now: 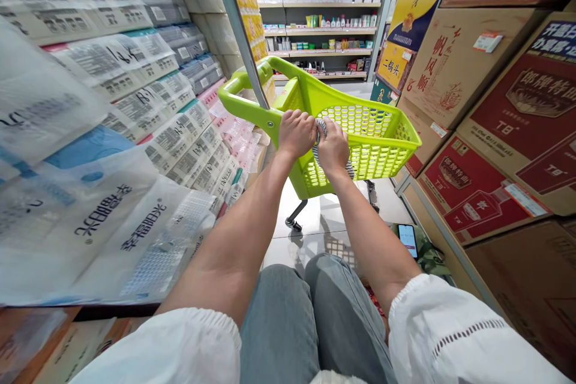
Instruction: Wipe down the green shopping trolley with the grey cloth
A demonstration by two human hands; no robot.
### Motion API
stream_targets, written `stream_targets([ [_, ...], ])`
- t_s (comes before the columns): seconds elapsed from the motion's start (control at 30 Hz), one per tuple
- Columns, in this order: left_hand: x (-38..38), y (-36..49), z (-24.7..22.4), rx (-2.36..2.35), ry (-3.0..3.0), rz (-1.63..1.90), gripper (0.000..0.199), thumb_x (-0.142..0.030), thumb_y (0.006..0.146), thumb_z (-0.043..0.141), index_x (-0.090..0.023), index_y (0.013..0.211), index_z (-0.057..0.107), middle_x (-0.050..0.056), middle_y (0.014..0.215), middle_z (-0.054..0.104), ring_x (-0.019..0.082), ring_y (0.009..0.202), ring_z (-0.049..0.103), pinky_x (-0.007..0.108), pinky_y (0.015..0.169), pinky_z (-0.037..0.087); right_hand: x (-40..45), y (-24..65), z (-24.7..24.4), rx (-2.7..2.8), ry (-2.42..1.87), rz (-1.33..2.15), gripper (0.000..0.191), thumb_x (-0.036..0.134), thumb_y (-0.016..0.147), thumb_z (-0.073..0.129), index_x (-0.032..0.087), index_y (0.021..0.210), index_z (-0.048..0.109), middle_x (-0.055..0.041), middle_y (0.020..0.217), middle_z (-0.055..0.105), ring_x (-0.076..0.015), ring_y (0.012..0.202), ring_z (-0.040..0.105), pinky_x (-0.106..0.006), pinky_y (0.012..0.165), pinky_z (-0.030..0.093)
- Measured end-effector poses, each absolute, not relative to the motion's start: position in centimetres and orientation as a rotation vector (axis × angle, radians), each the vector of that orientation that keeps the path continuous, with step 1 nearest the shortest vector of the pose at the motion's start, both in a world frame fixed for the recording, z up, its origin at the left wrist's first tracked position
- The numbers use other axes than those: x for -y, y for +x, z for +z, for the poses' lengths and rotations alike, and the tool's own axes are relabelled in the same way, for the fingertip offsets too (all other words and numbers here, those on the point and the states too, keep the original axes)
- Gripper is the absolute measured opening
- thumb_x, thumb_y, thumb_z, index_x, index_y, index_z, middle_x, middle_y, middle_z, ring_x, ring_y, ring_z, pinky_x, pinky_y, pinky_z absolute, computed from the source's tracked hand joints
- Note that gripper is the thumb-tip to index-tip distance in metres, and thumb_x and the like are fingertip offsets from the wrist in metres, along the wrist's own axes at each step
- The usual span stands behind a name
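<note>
A lime-green plastic shopping cart (382, 140) with a lattice basket stands in front of my knees, turned sideways. My left hand (297, 134) is closed over its near upper rim, close to where the handle joins the basket. Right beside it, my right hand (333, 145) is closed on a striped cloth (321, 128) against the same rim. Part of the cloth hangs below, along the basket's outer side. My fingertips and most of the cloth are hidden. Inside the basket, the visible lattice wall shows no goods.
Stacked tissue packs (166, 102) rise on my left; cardboard liquor boxes (454, 66) line the right. A metal post (240, 18) slants past the cart's handle. Shelves of small bottles (330, 23) stand behind. A lit phone (407, 239) rests on a camouflage-patterned item (432, 255) at lower right.
</note>
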State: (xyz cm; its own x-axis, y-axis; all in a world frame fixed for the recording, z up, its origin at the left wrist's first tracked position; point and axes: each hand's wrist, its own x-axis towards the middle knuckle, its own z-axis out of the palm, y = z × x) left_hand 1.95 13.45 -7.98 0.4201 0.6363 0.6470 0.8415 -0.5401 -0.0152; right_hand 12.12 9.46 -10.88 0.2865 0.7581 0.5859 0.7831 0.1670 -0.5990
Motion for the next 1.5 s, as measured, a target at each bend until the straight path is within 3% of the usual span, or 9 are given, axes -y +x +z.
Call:
stream_targets([
  [0.3, -13.5, 1.5, -7.9, 1.241, -2.335, -0.886, 0.04, -0.042, 0.094, 0.028, -0.022, 0.09, 0.063, 0.009, 0.087, 0.064, 0.026, 0.103, 0.054, 0.046, 0.098, 0.031, -8.0, 16.5, -12.6, 1.367, -1.693, -0.102, 0.043, 0.037, 0.097, 0.025, 0.024, 0.127, 0.053, -0.0103, 0.13, 0.054, -0.0258, 0.112, 0.05, -0.042, 0.094, 0.041],
  [0.53, -14.0, 1.8, -8.2, 1.258, -2.32, -0.886, 0.037, -0.04, 0.093, 0.031, -0.022, 0.089, 0.063, 0.009, 0.087, 0.064, 0.027, 0.102, 0.054, 0.047, 0.098, 0.03, -9.6, 13.3, -11.1, 1.514, -1.573, -0.065, 0.044, 0.04, 0.099, 0.023, 0.022, 0.126, 0.052, -0.0093, 0.127, 0.055, -0.021, 0.116, 0.049, -0.037, 0.1, 0.037],
  [0.73, -13.8, 1.4, -7.8, 1.256, -2.316, -0.861, 0.038, -0.04, 0.093, 0.03, -0.023, 0.086, 0.063, 0.008, 0.085, 0.065, 0.026, 0.1, 0.055, 0.046, 0.096, 0.033, -8.9, 14.7, -11.2, 1.538, -1.602, -0.044, 0.042, 0.041, 0.098, 0.027, 0.024, 0.127, 0.052, -0.0081, 0.126, 0.057, -0.024, 0.113, 0.05, -0.039, 0.097, 0.039],
  [0.97, -13.7, 2.7, -7.4, 1.256, -2.305, -0.899, 0.035, -0.033, 0.091, 0.034, -0.022, 0.083, 0.067, 0.008, 0.081, 0.065, 0.025, 0.096, 0.057, 0.051, 0.102, 0.031, -8.6, 17.1, -12.6, 1.413, -1.67, -0.115, 0.043, 0.04, 0.098, 0.024, 0.023, 0.124, 0.054, -0.0091, 0.126, 0.056, -0.0242, 0.112, 0.05, -0.04, 0.096, 0.04],
  [1.2, -14.1, 5.9, -9.4, 1.286, -2.343, -0.796, 0.037, -0.031, 0.094, 0.029, -0.019, 0.087, 0.064, 0.011, 0.088, 0.066, 0.026, 0.098, 0.056, 0.045, 0.094, 0.036, -9.8, 15.4, -12.0, 1.474, -1.601, -0.081, 0.043, 0.038, 0.098, 0.024, 0.023, 0.127, 0.051, -0.0076, 0.127, 0.056, -0.0221, 0.113, 0.051, -0.038, 0.098, 0.039],
  [1.5, -13.7, 4.9, -9.1, 1.289, -2.376, -0.732, 0.042, -0.035, 0.097, 0.023, -0.02, 0.093, 0.062, 0.01, 0.097, 0.065, 0.024, 0.103, 0.053, 0.042, 0.096, 0.032, -8.6, 22.0, -13.5, 1.426, -1.715, -0.165, 0.039, 0.041, 0.097, 0.031, 0.026, 0.119, 0.058, -0.0057, 0.12, 0.061, -0.0244, 0.103, 0.053, -0.037, 0.089, 0.041],
])
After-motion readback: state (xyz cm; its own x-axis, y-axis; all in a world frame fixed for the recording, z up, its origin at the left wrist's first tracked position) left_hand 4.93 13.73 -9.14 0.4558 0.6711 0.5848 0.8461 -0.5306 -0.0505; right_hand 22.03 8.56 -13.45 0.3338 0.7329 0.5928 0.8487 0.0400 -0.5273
